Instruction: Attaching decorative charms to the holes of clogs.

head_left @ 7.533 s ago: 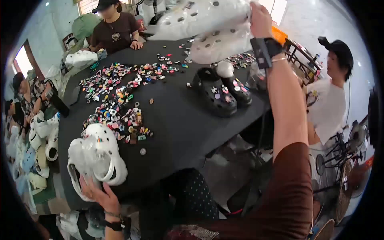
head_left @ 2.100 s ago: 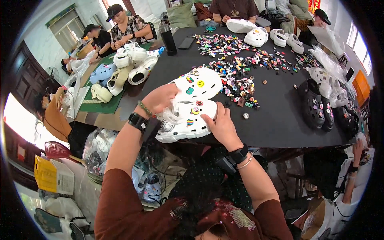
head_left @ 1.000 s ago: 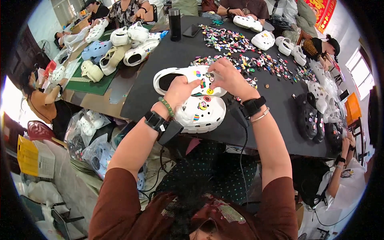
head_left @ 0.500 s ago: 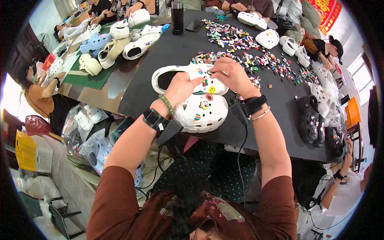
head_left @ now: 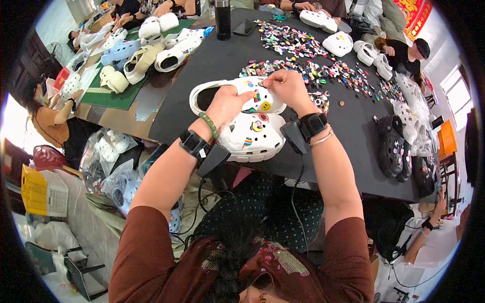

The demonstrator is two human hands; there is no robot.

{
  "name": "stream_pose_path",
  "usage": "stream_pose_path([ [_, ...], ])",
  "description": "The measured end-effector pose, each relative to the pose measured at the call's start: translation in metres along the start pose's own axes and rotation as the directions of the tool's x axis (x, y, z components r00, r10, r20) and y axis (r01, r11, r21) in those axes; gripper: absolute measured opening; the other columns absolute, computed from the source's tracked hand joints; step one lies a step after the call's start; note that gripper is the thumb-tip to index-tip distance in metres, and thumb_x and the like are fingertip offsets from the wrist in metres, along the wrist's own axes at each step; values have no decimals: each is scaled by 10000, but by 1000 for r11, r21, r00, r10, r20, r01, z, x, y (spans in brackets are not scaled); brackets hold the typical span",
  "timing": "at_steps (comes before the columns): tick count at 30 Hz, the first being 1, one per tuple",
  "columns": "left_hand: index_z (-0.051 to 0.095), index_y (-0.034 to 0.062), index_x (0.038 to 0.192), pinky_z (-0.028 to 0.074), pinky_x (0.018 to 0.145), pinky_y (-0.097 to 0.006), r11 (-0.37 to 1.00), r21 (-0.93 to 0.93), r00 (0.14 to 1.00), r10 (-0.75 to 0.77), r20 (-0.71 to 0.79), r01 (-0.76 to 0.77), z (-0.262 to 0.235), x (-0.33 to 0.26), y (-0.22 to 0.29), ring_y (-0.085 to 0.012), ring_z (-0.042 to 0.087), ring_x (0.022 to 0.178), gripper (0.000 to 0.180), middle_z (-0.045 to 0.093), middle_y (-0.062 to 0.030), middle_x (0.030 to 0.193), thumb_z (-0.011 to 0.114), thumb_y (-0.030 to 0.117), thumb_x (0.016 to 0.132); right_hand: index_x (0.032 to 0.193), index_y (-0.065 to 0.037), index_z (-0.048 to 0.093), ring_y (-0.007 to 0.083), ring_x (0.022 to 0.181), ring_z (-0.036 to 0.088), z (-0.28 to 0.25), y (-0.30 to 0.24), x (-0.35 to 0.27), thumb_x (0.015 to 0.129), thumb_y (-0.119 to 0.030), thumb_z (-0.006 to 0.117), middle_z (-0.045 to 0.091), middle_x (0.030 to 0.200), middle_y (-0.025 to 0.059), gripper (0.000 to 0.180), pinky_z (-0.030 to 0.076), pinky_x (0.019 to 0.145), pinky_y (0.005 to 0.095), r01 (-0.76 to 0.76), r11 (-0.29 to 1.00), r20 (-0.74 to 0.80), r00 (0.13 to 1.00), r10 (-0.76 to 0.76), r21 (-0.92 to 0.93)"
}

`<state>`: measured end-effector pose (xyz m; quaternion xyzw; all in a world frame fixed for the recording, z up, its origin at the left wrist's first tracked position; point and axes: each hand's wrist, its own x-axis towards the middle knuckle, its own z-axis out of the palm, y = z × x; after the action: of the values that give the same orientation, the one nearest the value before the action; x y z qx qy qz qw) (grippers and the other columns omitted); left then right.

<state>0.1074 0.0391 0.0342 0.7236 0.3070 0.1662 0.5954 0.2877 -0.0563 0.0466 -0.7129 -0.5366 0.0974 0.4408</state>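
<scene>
Two white clogs lie side by side at the near edge of the black table, toes to the right. On the farther clog, my left hand is closed, its thumb pressing the upper beside the colourful charms. My right hand pinches at that clog's far toe side; whatever is between the fingertips is too small to make out. The nearer clog carries several charms, including a rainbow-striped one and a moon-shaped one. A yellow smiley charm shows on the farther clog.
Loose charms spread across the black table beyond my hands. A black tumbler and a phone stand and lie at the back. Black clogs sit to the right. Co-workers handle shoes around the tables.
My hands stay at the farther clog, the right fingers shifting slightly along its toe. The clogs appear slightly left. A co-worker at the right has raised their head.
</scene>
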Motion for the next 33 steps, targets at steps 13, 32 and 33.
stream_pose_path([
  [13, 700, -70, 917, 522, 642, -363, 984, 110, 986, 146, -85, -137, 4, -3, -4, -242, 681, 667, 358, 697, -177, 772, 709, 284, 864, 779, 1, 673, 88, 675, 578, -17, 14, 18, 923, -205, 672, 653, 768, 24, 251, 449, 616, 237, -322, 898, 174, 944, 280, 301],
  [32, 649, -81, 727, 462, 561, -354, 983, 182, 987, 44, -153, -15, -8, 3, -3, -202, 588, 564, 581, 620, -142, 623, 640, 479, 881, 1124, -32, 652, 239, 854, 672, -53, 63, -51, 821, -158, 735, 669, 1028, 147, 339, 539, 745, 313, -201, 901, -363, 930, 53, -383],
  [33, 649, -82, 743, 453, 559, -346, 982, 186, 991, 7, -135, 19, -7, 2, 0, -191, 571, 566, 579, 616, -131, 633, 625, 477, 892, 1089, -33, 657, 236, 822, 661, -53, 47, -57, 807, -164, 755, 665, 996, 132, 326, 536, 739, 318, -95, 946, -326, 945, -12, -311],
])
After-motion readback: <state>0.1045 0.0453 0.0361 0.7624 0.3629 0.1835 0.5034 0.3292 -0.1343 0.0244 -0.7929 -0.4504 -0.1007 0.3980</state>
